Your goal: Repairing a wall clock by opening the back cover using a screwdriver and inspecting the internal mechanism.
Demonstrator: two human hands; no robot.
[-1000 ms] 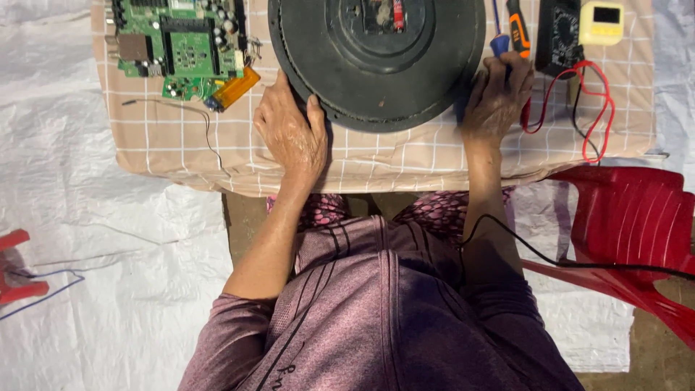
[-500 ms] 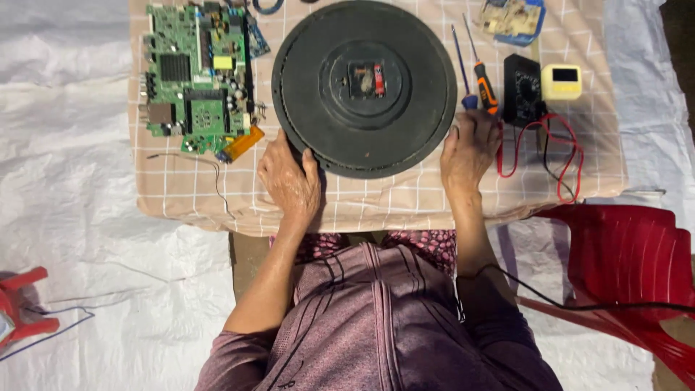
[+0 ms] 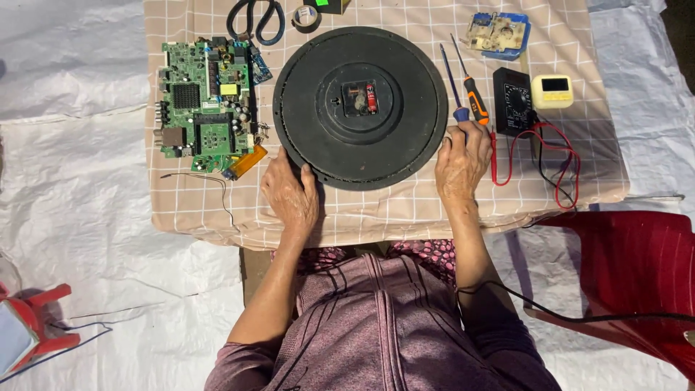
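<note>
A round black wall clock [image 3: 360, 107] is laid face down in the middle of the desk [image 3: 376, 213], which is covered by a beige checked cloth; its small movement with a battery [image 3: 360, 98] is seen in the recess at the centre of the back. The left hand [image 3: 291, 194] is rested flat on the cloth with its fingers loosely spread, the fingertips touching the clock's lower left rim; nothing is gripped by it. The right hand [image 3: 462, 159] is placed at the lower right rim, fingers slightly curled and palm down, and nothing is seen to be held in it, though whether the rim is actually touched cannot be told. Just beyond its fingertips two screwdrivers are laid side by side, a blue-handled one [image 3: 452, 83] and an orange-and-black one [image 3: 470, 85]. Further right a black multimeter [image 3: 514, 101] with red and black leads [image 3: 539, 156] and a small yellow device [image 3: 553, 92] are set. A green circuit board [image 3: 206, 105] is laid to the left of the clock, with scissors [image 3: 255, 18] and a roll of tape [image 3: 306, 16] at the far edge. The step in hand is judged to be the steadying of the clock on the desk. For work on the movement, one hand would have to be lifted from the rim and a tool picked up, the screwdrivers being nearest the right hand.
</note>
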